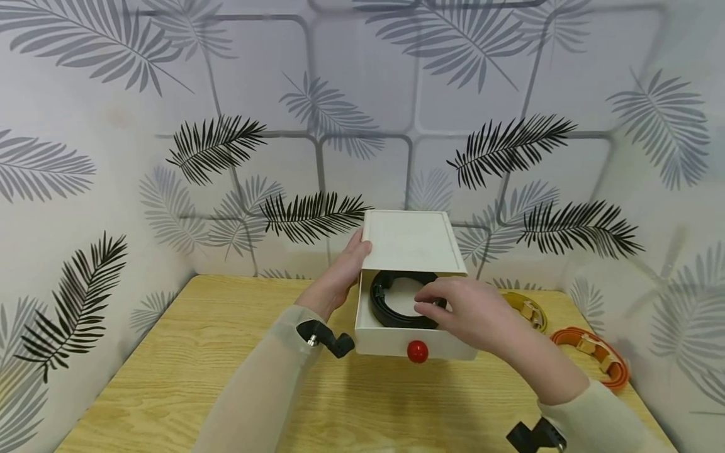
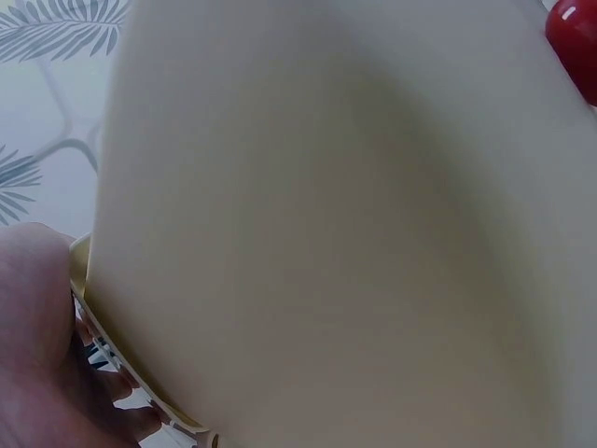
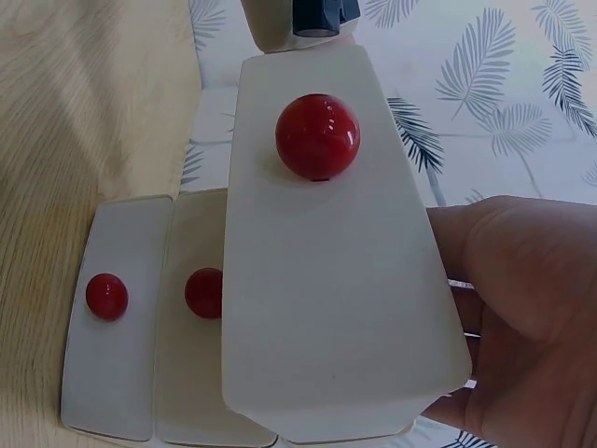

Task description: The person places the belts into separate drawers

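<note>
A white drawer box (image 1: 413, 242) stands on the table with its top drawer (image 1: 382, 340) pulled out, a red knob (image 1: 418, 352) on the front. My left hand (image 1: 343, 274) grips the box at its left side; in the left wrist view the fingers (image 2: 112, 385) curl round its back edge. Inside the drawer lies a coiled black belt (image 1: 381, 307) with a black buckle. My right hand (image 1: 472, 311) reaches over the drawer's right side, and its thumb and forefinger pinch the right part of the coil. In the right wrist view the drawer front (image 3: 336, 299) hides those fingertips.
Two more drawer fronts, a left one (image 3: 117, 373) and a right one (image 3: 191, 383), each with a red knob, show pushed in below. To the right on the wooden table (image 1: 226, 333) lie a coiled yellow belt (image 1: 523, 308) and a coiled orange belt (image 1: 595, 352). Leaf-patterned walls (image 1: 362, 170) enclose the table.
</note>
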Motion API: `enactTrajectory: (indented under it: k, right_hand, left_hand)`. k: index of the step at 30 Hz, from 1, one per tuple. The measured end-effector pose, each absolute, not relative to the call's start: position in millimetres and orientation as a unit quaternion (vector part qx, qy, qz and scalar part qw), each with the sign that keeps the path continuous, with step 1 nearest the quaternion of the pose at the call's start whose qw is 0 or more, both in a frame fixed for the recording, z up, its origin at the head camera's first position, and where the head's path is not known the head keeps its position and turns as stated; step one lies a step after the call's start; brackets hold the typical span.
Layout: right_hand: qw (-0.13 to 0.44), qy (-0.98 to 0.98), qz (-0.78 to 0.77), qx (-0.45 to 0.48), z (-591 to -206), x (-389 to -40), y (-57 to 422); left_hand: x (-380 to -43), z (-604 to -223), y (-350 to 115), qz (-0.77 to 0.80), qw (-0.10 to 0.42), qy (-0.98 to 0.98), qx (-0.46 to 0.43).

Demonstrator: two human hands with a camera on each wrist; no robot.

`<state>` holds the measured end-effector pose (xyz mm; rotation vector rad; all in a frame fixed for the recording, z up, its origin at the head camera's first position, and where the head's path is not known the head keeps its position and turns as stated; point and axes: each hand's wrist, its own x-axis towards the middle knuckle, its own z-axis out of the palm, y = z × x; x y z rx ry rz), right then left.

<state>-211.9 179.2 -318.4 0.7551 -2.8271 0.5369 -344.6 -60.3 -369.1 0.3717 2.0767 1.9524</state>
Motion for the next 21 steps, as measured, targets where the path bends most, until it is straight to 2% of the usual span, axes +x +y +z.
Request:
enactTrajectory:
  k: [12,21]
  right_hand:
    - [0.167,-0.932,0.231,0.225,-318,-188,179]
    - [0.197,-0.912,0.296,0.205,-323,-169,179]
  left_hand:
    - [-344,-369,-60,0.675,0.137,0.714,0.129]
    - [-343,-368,-60,0.674,0.135,0.715,0.128]
